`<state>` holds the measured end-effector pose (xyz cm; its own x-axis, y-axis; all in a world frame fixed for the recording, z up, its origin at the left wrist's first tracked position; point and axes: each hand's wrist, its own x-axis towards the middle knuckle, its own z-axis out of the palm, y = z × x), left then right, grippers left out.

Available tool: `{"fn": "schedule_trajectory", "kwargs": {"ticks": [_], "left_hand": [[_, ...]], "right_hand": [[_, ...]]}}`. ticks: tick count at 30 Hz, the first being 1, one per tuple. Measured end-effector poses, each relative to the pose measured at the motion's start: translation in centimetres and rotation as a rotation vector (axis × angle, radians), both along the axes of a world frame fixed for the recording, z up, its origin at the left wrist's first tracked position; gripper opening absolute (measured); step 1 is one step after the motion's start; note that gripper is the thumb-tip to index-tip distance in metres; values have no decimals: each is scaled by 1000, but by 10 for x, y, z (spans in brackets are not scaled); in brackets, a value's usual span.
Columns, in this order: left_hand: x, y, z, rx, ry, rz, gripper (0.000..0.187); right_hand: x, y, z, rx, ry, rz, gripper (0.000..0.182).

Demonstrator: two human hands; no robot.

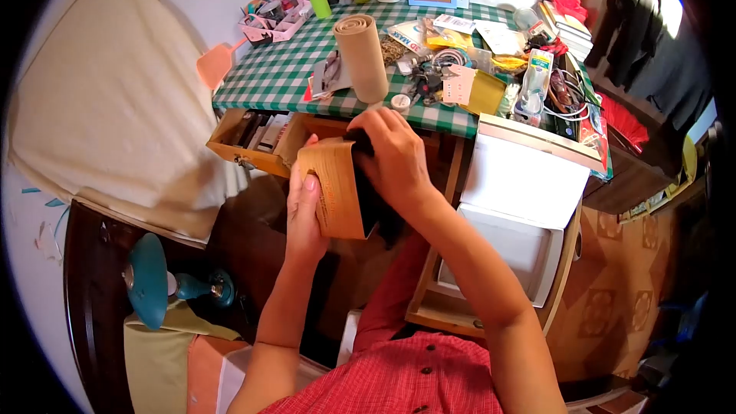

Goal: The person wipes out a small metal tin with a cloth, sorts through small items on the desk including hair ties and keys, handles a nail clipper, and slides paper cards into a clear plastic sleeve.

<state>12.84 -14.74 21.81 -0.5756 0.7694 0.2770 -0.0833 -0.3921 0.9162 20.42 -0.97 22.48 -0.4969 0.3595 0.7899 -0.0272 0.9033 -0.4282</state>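
L hand (304,211) w/ wood-look box (334,190), R hand (395,155) at black item (377,203), prob. cloth.

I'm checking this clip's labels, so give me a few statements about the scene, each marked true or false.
1. The left hand holds a box with a wood-grain look. True.
2. The right hand rests flat on the checkered cloth. False: it is at the box, by something black there.
3. A beige roll stands upright on the cloth. True.
4. Both drawers are closed. False: the left drawer and the right drawer are pulled open.
5. An open white box is at the right drawer. True.
6. The teal lamp stands among the things on the desk. False: it is below, at the lower left.
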Motion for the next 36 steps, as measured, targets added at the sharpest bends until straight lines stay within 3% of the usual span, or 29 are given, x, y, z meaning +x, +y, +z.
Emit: {"fn": "schedule_trajectory", "kwargs": {"ticks": [2, 4, 6, 8, 10, 11, 12, 14, 16, 17, 18, 20, 21, 22, 23, 24, 25, 26, 28, 29, 30, 33, 34, 35, 36], "left_hand": [[-1, 1, -4, 59, -10, 1, 55], [-4, 2, -9, 87, 209, 48, 58], [-3, 3, -12, 90, 190, 102, 62], [-2, 2, -14, 110, 336, 193, 70], [-19, 2, -23, 54, 404, 274, 73], [-29, 4, -24, 122, 821, 273, 71], [-34, 5, -24, 189, 1237, 266, 69], [-38, 1, -18, 237, 1260, 226, 62], [-50, -6, -4, 127, 1728, 216, 70], [-50, -15, -11, -214, 1591, 311, 75], [-53, -16, -9, -17, 1561, 468, 78], [-83, -26, -18, -159, 1622, 707, 75], [-83, -20, -11, -169, 1709, 720, 72], [-83, -14, -5, -181, 1796, 736, 69], [-85, -15, -16, -238, 1375, 653, 72], [-82, -10, -15, -72, 885, 597, 77], [-82, -12, -10, -31, 442, 491, 77], [-82, -18, -7, -1, -6, 375, 78], [-94, -21, -36, -24, -68, 433, 72], [-98, -27, -52, -90, -168, 355, 68], [-98, -32, -61, -162, -265, 271, 65], [-70, -27, -72, -79, -287, 159, 58], [-63, -26, -77, -127, -280, 151, 59], [-57, -25, -82, -142, -317, 124, 62], [-52, -23, -87, -157, -353, 97, 65]], "right_hand": [[-14, -3, -17, -604, 110, 82, 26], [-17, -10, -29, -783, 137, 107, 24], [-25, -18, -45, -989, 257, 260, 23], [-31, -21, -70, -1035, 115, 280, 30], [-32, -28, -84, -1306, 36, 372, 32], [-30, -33, -87, -1248, 148, 529, 37], [-13, -26, -70, -1706, 64, 734, 39], [-2, -19, -62, -1716, -99, 798, 37], [-3, -10, -69, -1660, -122, 805, 36], [-3, -4, -71, -1606, -151, 815, 34], [-3, 3, -67, -1604, -152, 810, 34], [-1, 16, -51, -1519, -184, 579, 36], [5, 16, -40, -1732, 11, 589, 34], [5, 17, -57, -1733, 0, 584, 34], [1, 21, -85, -1209, -308, 297, 29], [-1, 25, -84, -654, -551, 12, 25], [0, 29, -85, -751, -527, 180, 23], [2, 30, -88, -754, -539, 174, 23], [0, 35, -76, -1332, 111, 413, 23], [2, 48, -76, -1211, -119, 216, 21], [2, 53, -74, -1212, -113, 209, 21], [5, 75, -49, -1338, 178, 312, 20], [14, 75, -7, -1450, 266, 329, 22], [18, 92, 12, -1425, 176, 300, 23], [21, 100, 37, -1366, 265, 294, 23]]}}
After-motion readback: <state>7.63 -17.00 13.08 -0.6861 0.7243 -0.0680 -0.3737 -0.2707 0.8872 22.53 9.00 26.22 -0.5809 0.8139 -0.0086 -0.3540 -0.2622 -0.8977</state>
